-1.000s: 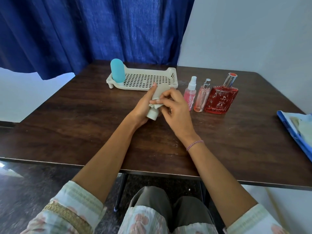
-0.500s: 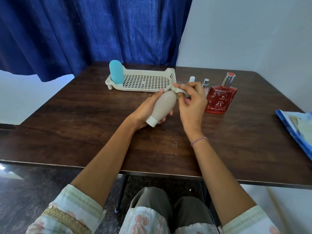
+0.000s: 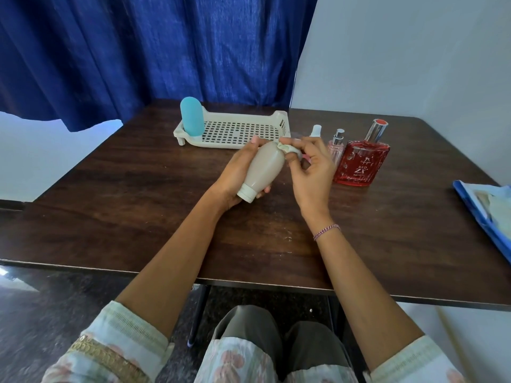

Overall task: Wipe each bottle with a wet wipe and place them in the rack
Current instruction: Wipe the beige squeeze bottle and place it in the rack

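Observation:
My left hand [image 3: 235, 175] grips a beige bottle [image 3: 264, 170] tilted with its white cap toward me, above the middle of the table. My right hand [image 3: 309, 167] pinches a crumpled wet wipe [image 3: 289, 149] against the bottle's far end. A cream perforated rack [image 3: 235, 131] lies at the table's back, with a blue bottle [image 3: 191, 120] standing in its left end. To the right stand a small white-capped pink spray bottle [image 3: 316, 131], partly hidden by my right hand, a second pink spray bottle [image 3: 336, 147] and a red perfume bottle [image 3: 360, 163].
The dark wooden table [image 3: 138, 203] has its front edge near my knees. A blue packet of wipes [image 3: 489, 211] lies at the right edge. A blue curtain [image 3: 152, 51] hangs behind, and a white wall [image 3: 414, 51] rises at the right.
The wipe travelled from near the bottle's cap up to its far end. My right hand rose with it, and the bottle's beige body came into view.

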### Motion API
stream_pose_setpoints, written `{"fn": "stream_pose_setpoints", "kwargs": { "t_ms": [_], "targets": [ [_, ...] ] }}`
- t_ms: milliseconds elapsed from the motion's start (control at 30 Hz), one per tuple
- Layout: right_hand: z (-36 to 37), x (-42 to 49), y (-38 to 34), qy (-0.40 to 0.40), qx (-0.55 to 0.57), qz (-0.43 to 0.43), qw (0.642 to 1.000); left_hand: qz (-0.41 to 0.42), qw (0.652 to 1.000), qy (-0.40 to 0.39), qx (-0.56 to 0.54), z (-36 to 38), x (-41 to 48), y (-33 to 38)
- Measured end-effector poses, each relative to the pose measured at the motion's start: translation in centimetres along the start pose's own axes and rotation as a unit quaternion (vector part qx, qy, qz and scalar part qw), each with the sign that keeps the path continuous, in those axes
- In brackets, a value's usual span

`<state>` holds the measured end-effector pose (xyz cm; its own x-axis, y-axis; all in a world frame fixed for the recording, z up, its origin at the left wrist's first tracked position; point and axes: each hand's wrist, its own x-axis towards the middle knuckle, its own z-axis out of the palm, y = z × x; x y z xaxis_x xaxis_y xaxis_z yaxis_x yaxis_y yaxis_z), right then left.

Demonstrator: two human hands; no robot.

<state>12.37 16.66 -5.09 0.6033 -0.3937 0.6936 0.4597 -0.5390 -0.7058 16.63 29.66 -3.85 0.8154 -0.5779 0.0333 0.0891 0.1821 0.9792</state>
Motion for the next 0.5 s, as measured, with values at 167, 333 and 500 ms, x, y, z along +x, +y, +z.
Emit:
{"fn": "stream_pose_setpoints", "kwargs": {
  "t_ms": [167,333,500],
  "targets": [
    [0.5,-0.7,-0.2,-0.055,0.035,0.007,0.998,0.023,0.997,0.04,-0.06,-0.3,-0.1,0.1],
    [0.6,-1.1,-0.4,-0.143,0.04,0.005,0.989,0.069,0.99,0.101,-0.063,-0.6,0.4,-0.1],
    [0.1,-0.7,0.0,-0.144,-0.081,-0.029,0.986,0.112,0.976,0.184,0.004,-0.5,0.1,0.0]
  ]
}}
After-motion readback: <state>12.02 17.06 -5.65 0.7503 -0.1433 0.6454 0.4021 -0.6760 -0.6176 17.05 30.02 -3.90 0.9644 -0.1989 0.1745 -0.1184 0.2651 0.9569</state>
